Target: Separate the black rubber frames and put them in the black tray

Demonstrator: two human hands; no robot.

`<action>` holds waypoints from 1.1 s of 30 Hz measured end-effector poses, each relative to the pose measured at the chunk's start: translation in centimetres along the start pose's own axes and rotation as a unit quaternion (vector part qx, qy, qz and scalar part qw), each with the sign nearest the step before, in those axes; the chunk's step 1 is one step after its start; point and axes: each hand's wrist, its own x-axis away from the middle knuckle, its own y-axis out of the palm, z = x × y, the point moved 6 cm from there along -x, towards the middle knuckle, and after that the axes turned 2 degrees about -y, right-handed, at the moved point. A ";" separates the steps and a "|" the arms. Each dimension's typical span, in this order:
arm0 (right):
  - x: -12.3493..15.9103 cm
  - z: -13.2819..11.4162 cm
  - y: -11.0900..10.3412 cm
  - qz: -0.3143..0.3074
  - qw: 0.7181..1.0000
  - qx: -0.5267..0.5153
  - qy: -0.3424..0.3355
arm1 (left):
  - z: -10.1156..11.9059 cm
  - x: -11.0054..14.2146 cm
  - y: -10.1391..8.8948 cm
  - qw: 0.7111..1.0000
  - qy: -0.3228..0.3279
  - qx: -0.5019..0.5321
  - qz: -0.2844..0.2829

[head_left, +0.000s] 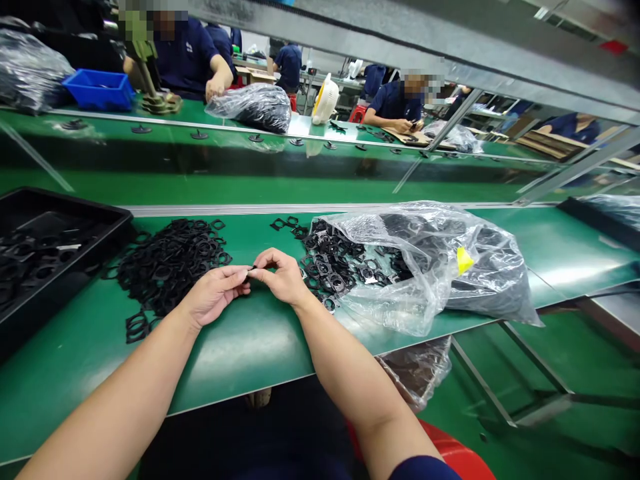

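- Near edge: the front edge of the green conveyor belt (240, 360) runs from low on the left up toward the right, and there is open green belt between this edge and the two wrists.
- Left side: a black plastic tray (63, 220) with black parts inside stands at the belt's left end, just beside a pile of black rubber gaskets (170, 267).
- Right side: a second pile of black gaskets (333, 267) lies partly on a clear plastic bag (425, 260), close to the right hand.
- Hands: the left hand (215, 295) and the right hand (280, 277) are both closed in a pinch. Together they hold a small black piece (249, 270) at the fingertips, above the belt, between the two piles.
- Room: co-workers in navy shirts (185, 60) sit across a second green belt (300, 133), and a blue plastic crate (97, 89) stands there.
- Writing: the yellow tag (464, 260) on the bag is too small for reading.
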 end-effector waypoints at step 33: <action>0.3 -1.1 -0.1 0.069 0.995 0.068 -0.038 | 0.6 0.1 0.9 0.994 0.070 0.073 -0.039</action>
